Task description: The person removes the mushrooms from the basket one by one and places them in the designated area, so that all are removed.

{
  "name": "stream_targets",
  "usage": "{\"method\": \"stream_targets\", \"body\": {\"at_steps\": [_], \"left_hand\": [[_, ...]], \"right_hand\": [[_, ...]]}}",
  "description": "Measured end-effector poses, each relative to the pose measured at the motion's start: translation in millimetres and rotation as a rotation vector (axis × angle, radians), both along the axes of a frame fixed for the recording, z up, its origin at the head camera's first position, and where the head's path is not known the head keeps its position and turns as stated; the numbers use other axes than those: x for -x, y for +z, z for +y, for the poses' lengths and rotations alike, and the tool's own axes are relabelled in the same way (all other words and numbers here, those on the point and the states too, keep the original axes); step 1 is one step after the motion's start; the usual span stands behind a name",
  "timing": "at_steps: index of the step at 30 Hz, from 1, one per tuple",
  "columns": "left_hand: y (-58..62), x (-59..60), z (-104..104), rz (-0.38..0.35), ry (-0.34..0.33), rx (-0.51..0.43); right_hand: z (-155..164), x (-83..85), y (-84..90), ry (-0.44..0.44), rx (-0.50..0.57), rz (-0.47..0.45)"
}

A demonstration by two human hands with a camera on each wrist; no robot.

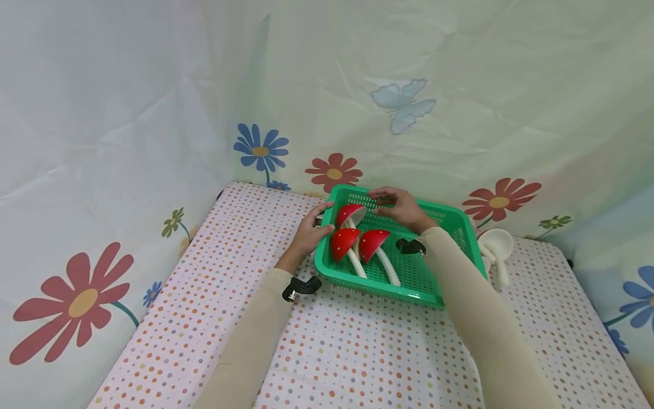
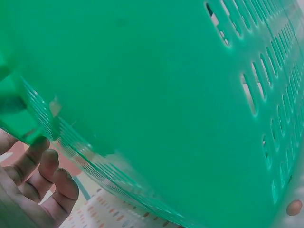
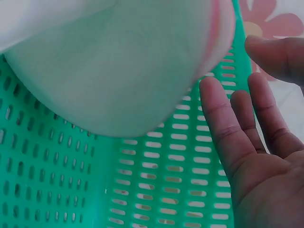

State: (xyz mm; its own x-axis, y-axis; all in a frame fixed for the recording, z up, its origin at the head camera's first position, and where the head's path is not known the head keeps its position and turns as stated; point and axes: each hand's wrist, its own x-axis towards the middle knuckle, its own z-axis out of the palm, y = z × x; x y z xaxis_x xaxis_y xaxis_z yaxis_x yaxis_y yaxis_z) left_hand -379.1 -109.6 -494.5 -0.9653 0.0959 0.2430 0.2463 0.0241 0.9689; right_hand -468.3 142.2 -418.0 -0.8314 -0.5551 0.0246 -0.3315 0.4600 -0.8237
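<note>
Fingers of the left hand curl on the green basket rim (steadying it), while the right hand, fingers loose and empty, hovers beside a toy mushroom.

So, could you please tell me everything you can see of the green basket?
The green basket is a shallow rectangular tray of what looks like plastic, with slotted walls and a perforated floor. It sits on the dotted tablecloth near the flowered backdrop, seemingly a little tilted. Three red-capped toy mushrooms lie inside. The left hand holds its left rim; the right hand hovers open above the far side, beside the rearmost mushroom.
</note>
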Motion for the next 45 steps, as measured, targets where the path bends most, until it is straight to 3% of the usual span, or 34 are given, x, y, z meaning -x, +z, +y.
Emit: {"method": "stream_targets", "body": {"at_steps": [6, 12, 21, 34, 45], "left_hand": [[3.0, -2.1, -0.8, -0.018, -0.027, 0.009], [20.0, -14.8, -1.0, -0.013, -0.064, 0.032], [-0.7, 1.4, 1.1, -0.008, -0.029, 0.0], [-1.0, 2.2, 1.7, -0.009, -0.003, 0.002], [-2.7, 3.6, 0.3, -0.007, -0.005, -0.012]], "right_hand": [[-6.1, 3.1, -8.5, 0.0, -0.018, 0.0], [-12.2, 2.6, -12.3, 0.026, -0.032, -0.011], [-16.8, 5.4, -12.7, 0.032, -0.036, -0.011], [-24.6, 1.9, -18.6, -0.007, -0.036, -0.008], [-29.4, 1.5, -28.3, -0.067, -0.055, 0.055]]}}
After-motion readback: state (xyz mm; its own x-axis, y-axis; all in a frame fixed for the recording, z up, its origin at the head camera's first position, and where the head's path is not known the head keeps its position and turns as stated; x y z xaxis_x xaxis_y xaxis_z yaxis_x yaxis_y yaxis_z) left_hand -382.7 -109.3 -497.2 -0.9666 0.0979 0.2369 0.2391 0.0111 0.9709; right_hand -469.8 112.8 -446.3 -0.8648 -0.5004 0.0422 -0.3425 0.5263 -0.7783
